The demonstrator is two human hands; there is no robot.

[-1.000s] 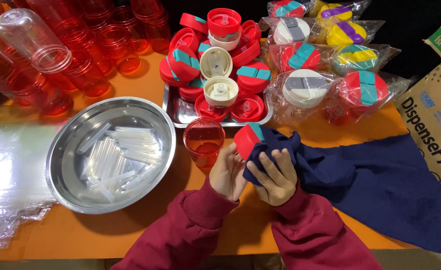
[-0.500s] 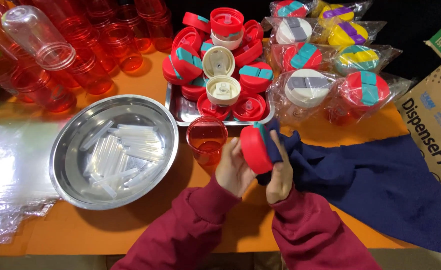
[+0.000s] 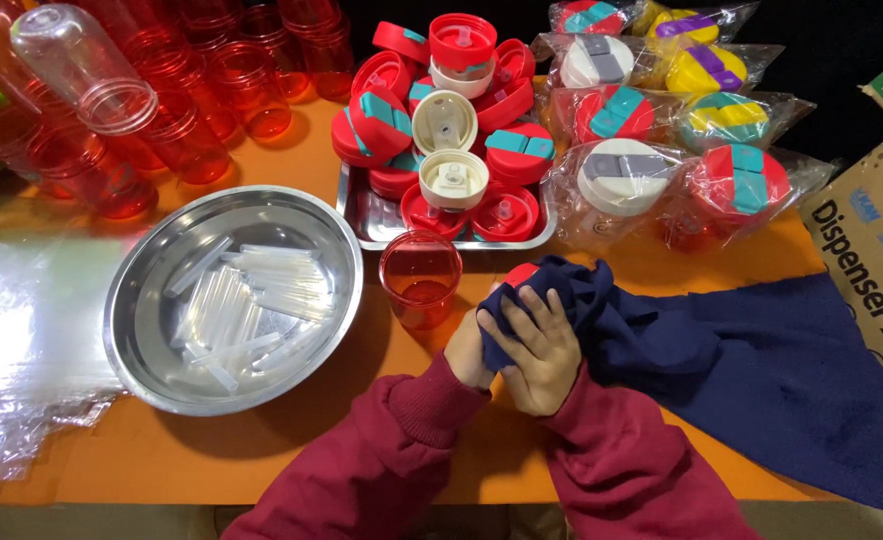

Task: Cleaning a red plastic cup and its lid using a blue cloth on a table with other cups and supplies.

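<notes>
A red lid is held between both hands, almost wholly wrapped in a dark blue cloth; only a small red arc is seen above the fingers. The right hand is closed over the cloth-covered lid, fingers spread across its near face. The left hand is pressed against the lid from the left side; it is mostly hidden behind the right hand, so its grip is taken as closed on the lid but finger positions cannot be told. Both sleeves are dark red.

The rest of the cloth is spread on the orange tabletop to the right of the hands, reaching toward a cardboard box at the far right.

Just beyond the left hand, a red translucent cup stands upright, mouth up, close to but apart from the lid. Left of the hands, a steel bowl is noted, holding clear plastic straws lying loose. Beyond the cup, a steel tray is piled with red lids and two white lids. Right of the tray, bagged lids in clear wrappers are laid in rows. Far left beyond the bowl, stacked red cups are lying and standing. Clear plastic sheet is seen at the left edge.
</notes>
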